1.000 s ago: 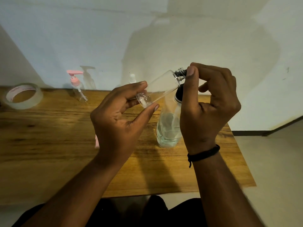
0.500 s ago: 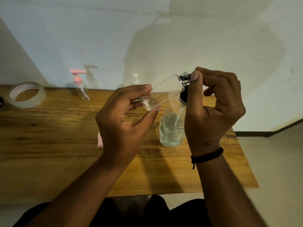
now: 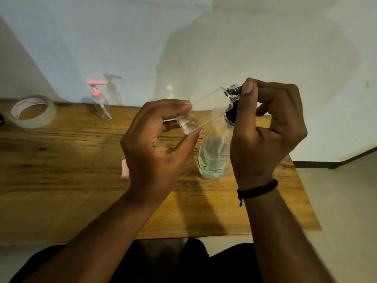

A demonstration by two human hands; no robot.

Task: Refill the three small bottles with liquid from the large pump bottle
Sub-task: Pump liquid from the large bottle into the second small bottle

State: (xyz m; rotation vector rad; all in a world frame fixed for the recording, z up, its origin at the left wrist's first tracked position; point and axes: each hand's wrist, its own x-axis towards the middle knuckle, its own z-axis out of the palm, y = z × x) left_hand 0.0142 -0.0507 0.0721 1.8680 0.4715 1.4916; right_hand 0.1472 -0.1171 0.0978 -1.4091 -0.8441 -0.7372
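A small clear bottle [image 3: 206, 111] is held tilted above the wooden table [image 3: 61, 160], base to the left and neck up to the right. My left hand [image 3: 155, 148] grips its base between thumb and fingers. My right hand [image 3: 265, 127] pinches the threaded neck end [image 3: 234, 91], where something dark shows; I cannot tell whether it is a cap. Behind them stands the large bottle [image 3: 214, 158] with pale liquid low inside and a black collar, its pump hidden by my right hand. A small pink-pump bottle [image 3: 101, 103] and a white-capped small bottle [image 3: 169, 92] stand by the wall.
A roll of clear tape [image 3: 32, 111] lies at the table's back left. A small pink piece [image 3: 124, 169] lies on the table just left of my left hand. The table's right edge [image 3: 304, 190] ends close to my right wrist, with floor beyond.
Both hands keep their hold on the tilted small bottle. They have drifted slightly to the right in the view, and the right fingers have shifted a little at the neck.
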